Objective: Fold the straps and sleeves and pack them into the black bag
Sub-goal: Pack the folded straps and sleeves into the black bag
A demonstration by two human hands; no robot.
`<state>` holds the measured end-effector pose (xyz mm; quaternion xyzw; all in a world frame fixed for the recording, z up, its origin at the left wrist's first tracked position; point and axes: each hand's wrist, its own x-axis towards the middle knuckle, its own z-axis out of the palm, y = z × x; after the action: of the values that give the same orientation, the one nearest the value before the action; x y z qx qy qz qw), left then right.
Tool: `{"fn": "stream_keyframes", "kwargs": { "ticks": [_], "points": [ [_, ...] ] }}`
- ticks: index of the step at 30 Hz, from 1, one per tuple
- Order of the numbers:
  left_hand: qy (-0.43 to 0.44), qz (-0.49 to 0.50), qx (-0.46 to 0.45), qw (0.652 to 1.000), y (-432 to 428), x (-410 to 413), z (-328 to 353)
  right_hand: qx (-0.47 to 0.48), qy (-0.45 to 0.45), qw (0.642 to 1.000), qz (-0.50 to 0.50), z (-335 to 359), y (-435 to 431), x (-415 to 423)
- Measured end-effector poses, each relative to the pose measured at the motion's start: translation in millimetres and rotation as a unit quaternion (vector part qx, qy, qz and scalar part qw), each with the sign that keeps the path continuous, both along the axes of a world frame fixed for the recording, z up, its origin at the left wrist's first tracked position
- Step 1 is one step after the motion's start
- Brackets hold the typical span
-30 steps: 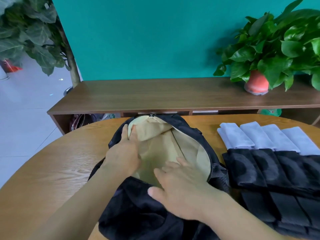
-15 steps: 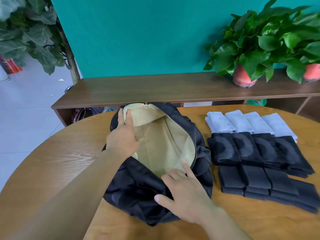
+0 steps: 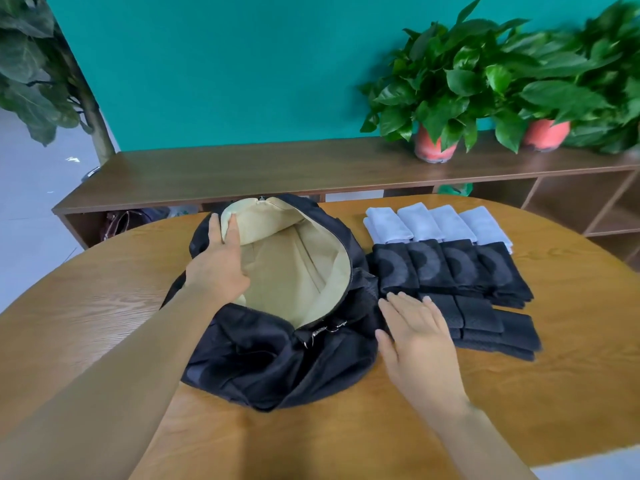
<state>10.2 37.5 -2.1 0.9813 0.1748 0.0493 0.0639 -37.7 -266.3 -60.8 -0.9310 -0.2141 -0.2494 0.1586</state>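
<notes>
The black bag [image 3: 277, 362] lies unzipped on the round wooden table [image 3: 86, 306], its beige lining exposed. My left hand [image 3: 218, 268] grips the upper left edge of the opening and holds the flap back. My right hand [image 3: 415, 334] is flat with fingers apart, resting over the nearest folded black strap, just right of the bag. Folded pieces lie in rows to the right: several white sleeves [image 3: 436, 225] at the back, several black patterned sleeves [image 3: 446, 268] in the middle, and black straps [image 3: 491, 323] in front.
A long dark wooden bench [image 3: 242, 171] runs behind the table, with two potted plants [image 3: 436, 95] at its right end. A large leafy plant [image 3: 31, 64] stands at the far left. A dark handbag [image 3: 124, 220] sits under the bench.
My right hand has left the bag's lower edge and moved right onto the folded black straps. My left hand still holds the bag's opening. The camera has turned slightly right.
</notes>
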Motion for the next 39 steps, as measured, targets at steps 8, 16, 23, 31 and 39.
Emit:
{"fn": "stream_keyframes", "kwargs": {
  "ticks": [8,16,23,31,39],
  "points": [
    [0.004,-0.005,0.029,1.0,-2.6,-6.0,-0.8,-0.181,0.031,0.981,-0.067,-10.1,-18.8,20.3],
    [0.013,0.006,0.085,0.996,-5.9,-7.6,-4.4,-0.256,0.095,0.958,-0.089,-26.2,-14.9,28.7],
    [0.005,-0.012,0.044,0.999,-11.7,-5.8,-1.7,-0.302,0.126,0.942,-0.077,-5.5,-11.8,22.7],
    [-0.008,-0.031,0.021,0.999,-12.4,-9.9,-0.2,-0.234,0.146,0.957,-0.093,6.5,-6.9,21.6],
    [-0.02,-0.031,-0.026,0.999,-4.5,-13.0,7.5,-0.179,0.027,0.978,-0.101,9.9,-10.4,24.0]
  ]
}}
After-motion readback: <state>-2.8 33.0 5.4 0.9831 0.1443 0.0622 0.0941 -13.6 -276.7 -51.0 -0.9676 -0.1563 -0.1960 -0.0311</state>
